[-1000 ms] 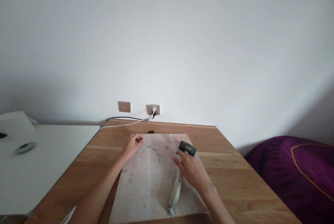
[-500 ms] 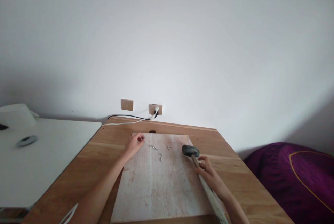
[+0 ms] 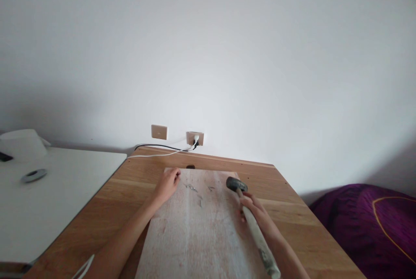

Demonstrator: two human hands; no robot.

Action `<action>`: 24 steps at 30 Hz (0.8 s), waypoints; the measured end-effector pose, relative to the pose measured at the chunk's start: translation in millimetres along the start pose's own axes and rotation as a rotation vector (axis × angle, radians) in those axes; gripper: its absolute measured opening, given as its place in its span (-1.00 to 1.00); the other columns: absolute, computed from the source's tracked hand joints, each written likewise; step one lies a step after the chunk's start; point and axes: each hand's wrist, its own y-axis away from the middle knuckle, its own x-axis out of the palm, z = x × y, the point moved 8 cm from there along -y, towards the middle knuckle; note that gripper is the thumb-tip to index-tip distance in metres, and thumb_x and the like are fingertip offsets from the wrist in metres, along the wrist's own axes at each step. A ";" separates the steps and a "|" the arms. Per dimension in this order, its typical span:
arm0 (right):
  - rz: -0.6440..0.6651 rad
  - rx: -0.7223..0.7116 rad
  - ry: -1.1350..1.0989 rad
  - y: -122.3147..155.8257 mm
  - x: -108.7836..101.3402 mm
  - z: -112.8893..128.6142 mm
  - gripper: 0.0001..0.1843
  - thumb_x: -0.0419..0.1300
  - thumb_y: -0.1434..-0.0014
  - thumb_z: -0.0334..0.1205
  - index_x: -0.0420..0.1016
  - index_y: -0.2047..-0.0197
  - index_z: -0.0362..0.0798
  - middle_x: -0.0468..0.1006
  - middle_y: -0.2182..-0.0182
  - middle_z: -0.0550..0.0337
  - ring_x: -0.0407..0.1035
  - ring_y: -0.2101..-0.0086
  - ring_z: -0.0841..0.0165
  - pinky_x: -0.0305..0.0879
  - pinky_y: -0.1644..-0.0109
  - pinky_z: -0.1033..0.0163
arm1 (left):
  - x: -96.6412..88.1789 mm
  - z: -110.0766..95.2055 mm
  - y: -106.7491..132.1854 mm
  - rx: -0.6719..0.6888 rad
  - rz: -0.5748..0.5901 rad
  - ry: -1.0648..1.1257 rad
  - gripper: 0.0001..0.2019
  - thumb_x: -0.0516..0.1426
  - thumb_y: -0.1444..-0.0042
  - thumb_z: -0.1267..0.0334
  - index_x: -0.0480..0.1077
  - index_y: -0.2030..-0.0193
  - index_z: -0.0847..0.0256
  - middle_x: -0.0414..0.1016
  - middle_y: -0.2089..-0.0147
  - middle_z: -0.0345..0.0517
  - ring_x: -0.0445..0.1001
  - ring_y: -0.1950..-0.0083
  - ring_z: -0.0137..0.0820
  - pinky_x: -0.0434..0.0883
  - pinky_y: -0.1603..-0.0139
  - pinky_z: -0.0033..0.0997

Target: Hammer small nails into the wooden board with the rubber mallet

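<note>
My right hand (image 3: 255, 212) is wrapped round the handle of a mallet (image 3: 258, 233), just below its thick dark head. The mallet lies slanting over the right edge of a pale, whitewashed wooden board (image 3: 182, 235), its head near the board's upper right. At the board's upper left, my left hand (image 3: 170, 181) rests with its fingers curled together; whatever they may hold is hidden. To the right of that hand lie small metal pieces (image 3: 191, 188) that look like nails, with several more of them (image 3: 211, 188) beside these.
Under the board is a brown wooden table (image 3: 289, 209) against a white wall. White and black cables (image 3: 162, 154) run to a wall socket (image 3: 195, 138). On the left, a white table (image 3: 74, 179) bears a roll of tape (image 3: 34, 175) and a white paper roll (image 3: 24, 145). Purple fabric (image 3: 354, 222) bulges at right.
My right hand has closed round the mallet's handle, which has swung slightly, its lower end now visible. My left hand's fingers have curled in further. The view has shifted slightly.
</note>
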 end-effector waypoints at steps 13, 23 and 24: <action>0.271 -0.060 0.053 13.0 85.8 -9.4 -0.59 0.33 0.04 -0.03 0.47 0.13 -0.03 0.54 0.47 0.26 0.41 0.49 0.34 0.31 0.44 0.28 | -26.5 35.1 -0.1 0.080 -0.054 -0.167 -0.84 -0.01 -0.28 0.34 0.39 0.18 0.11 0.47 0.17 -0.06 0.47 0.09 -0.20 0.42 -0.01 -0.21; 0.330 -0.001 0.038 -38.7 119.4 2.9 -0.65 0.29 0.12 -0.12 0.44 0.22 -0.02 0.53 0.55 0.31 0.45 0.51 0.34 0.33 0.47 0.32 | -48.2 63.7 -25.9 0.055 -0.113 -0.179 -0.87 0.00 -0.20 0.36 0.37 0.26 0.12 0.48 0.22 -0.10 0.48 0.17 -0.24 0.43 0.04 -0.25; 0.343 0.004 0.034 -39.4 119.9 3.3 -0.63 0.29 0.12 -0.13 0.45 0.19 -0.03 0.55 0.54 0.30 0.46 0.50 0.33 0.36 0.45 0.30 | -49.5 64.5 -27.3 0.059 -0.127 -0.188 -0.86 0.01 -0.19 0.36 0.37 0.27 0.12 0.48 0.22 -0.09 0.48 0.17 -0.24 0.43 0.03 -0.25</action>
